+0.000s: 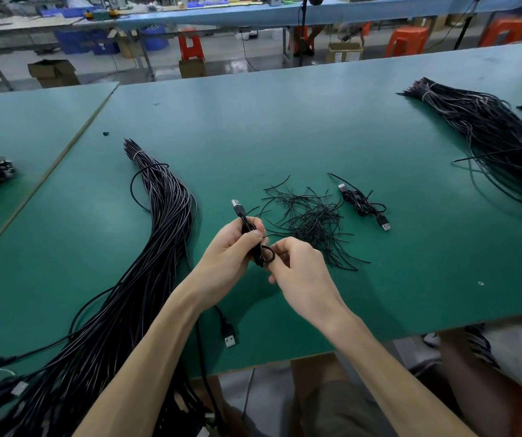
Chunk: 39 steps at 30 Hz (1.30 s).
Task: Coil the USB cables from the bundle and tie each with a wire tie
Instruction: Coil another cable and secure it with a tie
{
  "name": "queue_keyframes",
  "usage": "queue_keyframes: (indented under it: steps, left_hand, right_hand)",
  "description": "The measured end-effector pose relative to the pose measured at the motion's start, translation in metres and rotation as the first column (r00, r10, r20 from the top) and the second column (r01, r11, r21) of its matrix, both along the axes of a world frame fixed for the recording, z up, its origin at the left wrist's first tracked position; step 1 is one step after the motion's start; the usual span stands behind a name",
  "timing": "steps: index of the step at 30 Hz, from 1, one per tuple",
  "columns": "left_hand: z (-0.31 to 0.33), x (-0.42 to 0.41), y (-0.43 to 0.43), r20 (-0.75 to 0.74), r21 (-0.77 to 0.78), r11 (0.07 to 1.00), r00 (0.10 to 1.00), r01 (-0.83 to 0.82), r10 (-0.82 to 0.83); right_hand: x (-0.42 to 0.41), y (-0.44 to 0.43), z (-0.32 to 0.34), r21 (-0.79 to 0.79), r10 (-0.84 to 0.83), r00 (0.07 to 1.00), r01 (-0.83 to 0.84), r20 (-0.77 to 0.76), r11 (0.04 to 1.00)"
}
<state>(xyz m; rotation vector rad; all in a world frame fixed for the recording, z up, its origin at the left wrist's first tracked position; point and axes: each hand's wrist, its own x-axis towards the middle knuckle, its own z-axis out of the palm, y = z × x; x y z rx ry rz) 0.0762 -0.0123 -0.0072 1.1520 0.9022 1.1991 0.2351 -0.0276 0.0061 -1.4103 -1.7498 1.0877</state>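
- Gripping the coiled USB cable (pixel 248 230) above the green table (pixel 285 121), the left hand (pixel 231 247) curls its fingers round the loops, plug pointing up.
- The right hand (pixel 297 266) pinches a wire tie (pixel 268 254) looped beside the coil.
- In my judgement, the coil needs a firm squeeze while the tie's ends are twisted snug.
- The bundle (pixel 158 231) lies to the left.
- The spare ties (pixel 310 222) lie just beyond the hands.

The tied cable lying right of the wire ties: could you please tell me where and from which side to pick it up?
I would take the tied cable by its bound middle, from straight above: it lies flat on the table, the loops are drawn narrow there, and both plugs stick out loose at the ends.
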Motion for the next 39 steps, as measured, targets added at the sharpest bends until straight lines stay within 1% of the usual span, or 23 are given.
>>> queue_keyframes:
  steps: [5,9,13,16,18,23,28,32,34,39]
  left_hand:
    - [-0.005,-0.001,0.001,-0.162,0.003,0.998,0.985,-0.066,0.065]
    - [-0.004,0.001,-0.002,-0.208,0.011,0.999,0.977,-0.044,0.045]
    - [-0.001,0.005,-0.005,-0.320,0.060,0.997,0.945,-0.043,0.061]
    - [0.001,0.007,-0.005,-0.344,0.059,0.997,0.937,-0.040,0.058]
    - [0.004,0.008,-0.006,-0.369,0.054,0.997,0.927,-0.053,0.069]
    - [0.008,0.010,-0.010,-0.337,0.029,0.999,0.941,-0.034,0.041]
    - [0.011,0.010,-0.012,-0.334,0.024,1.000,0.943,-0.009,0.017]
    - [0.010,0.008,-0.013,-0.305,0.000,0.999,0.952,0.037,-0.036]
    - [0.010,0.009,-0.013,-0.280,-0.012,0.998,0.958,0.063,-0.064]
    - [0.008,0.010,-0.010,-0.274,-0.022,0.998,0.960,0.053,-0.057]
  right_hand:
    - [-0.002,0.002,-0.003,0.019,-0.025,0.999,0.024,0.047,1.000]
    - [0.002,0.005,-0.003,0.011,-0.027,0.998,0.026,0.053,1.000]
    - [0.008,0.009,-0.005,0.004,-0.023,0.999,0.023,0.045,1.000]
    - [0.010,0.010,-0.006,-0.009,-0.013,1.000,0.013,0.011,1.000]
    - [0.011,0.011,-0.006,0.001,-0.009,1.000,0.009,0.016,1.000]
    - [0.013,0.014,-0.007,-0.009,0.053,0.999,-0.053,-0.011,0.999]
    - [0.016,0.017,-0.009,-0.024,0.072,0.997,-0.073,-0.041,0.997]
    - [0.017,0.018,-0.006,-0.054,0.109,0.986,-0.117,-0.128,0.992]
    - [0.018,0.019,-0.006,-0.051,0.126,0.982,-0.135,-0.140,0.990]
    - [0.021,0.023,-0.007,-0.064,0.118,0.977,-0.131,-0.180,0.989]
